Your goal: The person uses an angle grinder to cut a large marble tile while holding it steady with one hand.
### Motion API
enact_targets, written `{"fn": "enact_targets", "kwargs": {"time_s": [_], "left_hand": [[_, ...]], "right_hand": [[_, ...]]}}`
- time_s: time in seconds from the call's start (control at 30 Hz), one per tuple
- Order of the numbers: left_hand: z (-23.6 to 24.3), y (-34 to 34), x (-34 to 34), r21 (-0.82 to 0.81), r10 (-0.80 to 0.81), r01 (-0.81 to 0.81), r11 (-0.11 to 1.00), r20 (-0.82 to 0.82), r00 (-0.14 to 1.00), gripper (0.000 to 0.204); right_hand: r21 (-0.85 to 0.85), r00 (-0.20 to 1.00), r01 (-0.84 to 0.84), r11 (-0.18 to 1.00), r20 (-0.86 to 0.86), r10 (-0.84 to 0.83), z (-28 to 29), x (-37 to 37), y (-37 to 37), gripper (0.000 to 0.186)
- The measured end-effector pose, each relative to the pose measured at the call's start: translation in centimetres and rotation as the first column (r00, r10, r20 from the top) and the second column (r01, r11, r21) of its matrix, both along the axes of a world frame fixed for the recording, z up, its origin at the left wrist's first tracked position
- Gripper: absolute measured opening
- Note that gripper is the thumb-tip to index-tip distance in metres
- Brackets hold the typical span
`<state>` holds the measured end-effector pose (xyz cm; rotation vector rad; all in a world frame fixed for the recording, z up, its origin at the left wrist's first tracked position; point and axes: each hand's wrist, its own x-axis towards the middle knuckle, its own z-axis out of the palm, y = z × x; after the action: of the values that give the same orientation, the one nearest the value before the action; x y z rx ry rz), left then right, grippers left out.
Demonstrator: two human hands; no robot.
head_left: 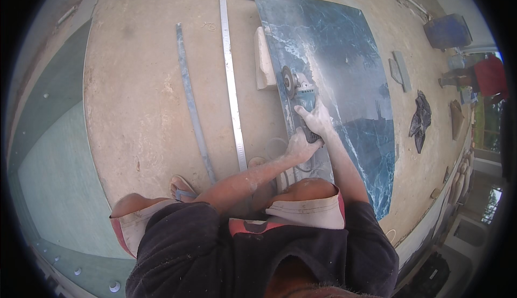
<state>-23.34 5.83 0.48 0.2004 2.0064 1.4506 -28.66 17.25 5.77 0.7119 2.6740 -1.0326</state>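
So the angle grinder (299, 89) is being run along the left edge of a big dark blue-green marbled slab (344, 82) that's lying flat on the dusty concrete floor (140, 109), with the disc sitting right at the slab's edge, next to a pale stone block (263, 58) tucked in beside it.

Stuff that could be going sideways here, judging by the setup: the disc is being worked very close to bare fingers, and no gloves can be seen, so a kickback or a snag in the cut could be throwing the tool toward the hands or the bare knees crouched just behind it. Only sandals (182, 187) are being worn, so toes are being left exposed too. Dust is being spread all over the slab and forearms, which could be making the grip slippery. The cut line could also be wandering if the slab is shifting on the floor.

Pose-wise: the right hand (318, 119) is being wrapped tight around the grinder's body just behind the head, fully closed on it. The left hand (299, 146) is being clamped around the rear handle, also closed. Both forearms are being reached forward between the knees, elbows bent, from a low squat.

Further out, a long metal straightedge (231, 77) and a second thin bar (191, 104) are lying well left of the slab.
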Motion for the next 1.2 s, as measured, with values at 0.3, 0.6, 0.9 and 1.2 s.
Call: {"fn": "enact_targets", "kwargs": {"time_s": [0.3, 0.6, 0.9, 1.2], "left_hand": [[0.6, -0.3, 0.3, 0.016, -0.016, 0.015, 1.0, 0.041, 0.999, 0.087], [0.5, -0.2, 0.5, 0.008, -0.026, 0.026, 1.0, 0.05, 0.998, 0.088], [0.7, -0.4, 0.8, -0.005, -0.034, 0.034, 0.999, 0.071, 0.997, 0.089], [0.6, -0.4, 1.3, 0.008, -0.026, 0.026, 1.0, 0.06, 0.998, 0.09]], "right_hand": [[-0.016, 1.0, -0.002, 1.0, 0.031, 0.003, -0.7, 0.5, 0.6, 0.083], [0.013, 1.0, -0.014, 1.0, 0.013, 0.013, -0.9, 0.8, 0.5, 0.083], [0.024, 0.999, 0.019, 1.0, 0.039, -0.02, 0.6, 1.2, -0.4, 0.084], [-0.003, 0.997, 0.02, 1.0, 0.075, -0.02, -0.1, 1.5, 0.2, 0.1]]}}
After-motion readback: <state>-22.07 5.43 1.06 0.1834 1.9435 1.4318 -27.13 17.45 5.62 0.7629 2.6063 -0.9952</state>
